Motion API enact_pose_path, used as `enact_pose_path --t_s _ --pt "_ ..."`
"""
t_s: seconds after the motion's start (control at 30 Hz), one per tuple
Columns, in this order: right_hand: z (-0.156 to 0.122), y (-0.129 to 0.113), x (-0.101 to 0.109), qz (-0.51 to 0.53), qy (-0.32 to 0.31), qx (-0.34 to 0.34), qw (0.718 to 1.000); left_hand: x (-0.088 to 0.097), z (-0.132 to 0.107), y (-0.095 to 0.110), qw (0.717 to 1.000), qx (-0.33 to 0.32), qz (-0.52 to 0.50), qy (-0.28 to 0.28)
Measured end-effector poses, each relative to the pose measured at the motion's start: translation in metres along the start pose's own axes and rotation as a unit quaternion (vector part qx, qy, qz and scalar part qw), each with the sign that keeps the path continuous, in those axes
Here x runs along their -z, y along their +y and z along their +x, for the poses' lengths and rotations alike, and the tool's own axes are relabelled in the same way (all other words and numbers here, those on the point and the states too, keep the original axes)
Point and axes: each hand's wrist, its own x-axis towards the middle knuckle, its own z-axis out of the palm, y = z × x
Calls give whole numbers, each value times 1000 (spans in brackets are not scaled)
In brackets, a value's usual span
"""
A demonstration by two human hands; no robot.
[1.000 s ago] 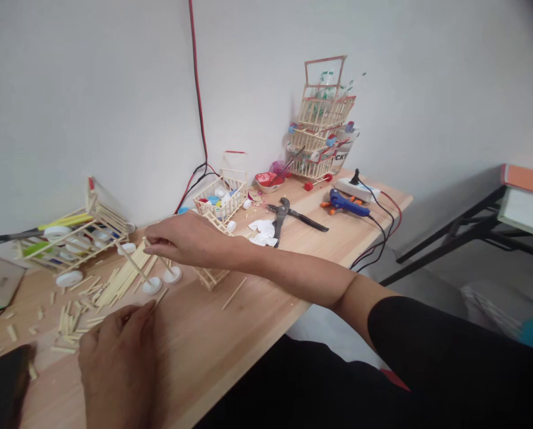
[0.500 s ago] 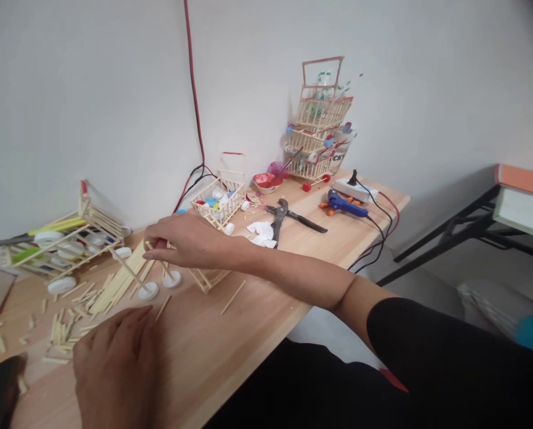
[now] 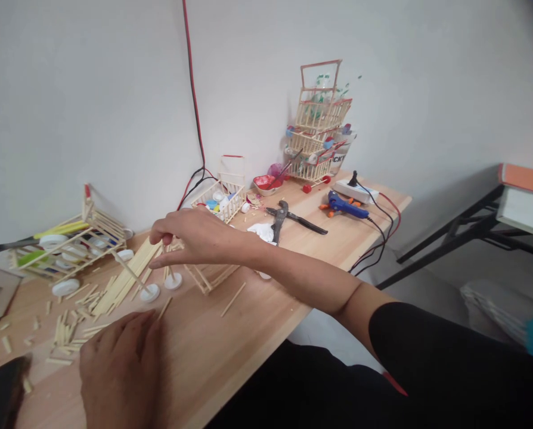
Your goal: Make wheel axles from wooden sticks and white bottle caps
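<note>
My right hand (image 3: 190,235) hovers over the table with thumb and fingers apart. Just behind its fingers stands a stick axle (image 3: 166,253) with a white cap wheel (image 3: 173,281) at its lower end; its upper end is hidden. To the left, another stick axle (image 3: 135,272) joins two white caps. A wooden stick frame (image 3: 208,279) lies partly under my right forearm. My left hand (image 3: 118,363) rests on the table, back up, fingers extended. A short thin stick (image 3: 165,307) lies at its fingertips; whether they touch is unclear.
Loose sticks (image 3: 126,277) and cut pieces (image 3: 65,330) lie left. A stick cart (image 3: 78,250) holds caps; another small cart (image 3: 222,199) stands behind. Farther right are pliers (image 3: 282,220), a blue glue gun (image 3: 349,207), a power strip (image 3: 358,190), red paint (image 3: 266,183) and stacked carts (image 3: 318,128).
My right hand has shifted slightly right, and its thumb and fingers have spread from a pinch. My left hand stays almost in place. The view has shifted slightly.
</note>
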Motion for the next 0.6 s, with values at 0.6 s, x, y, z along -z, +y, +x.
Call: enact_pose_path --t_s 0.6 --pt "6 -4 0 19 -46 -14 999 16 10 18 998 30 -46 -44"
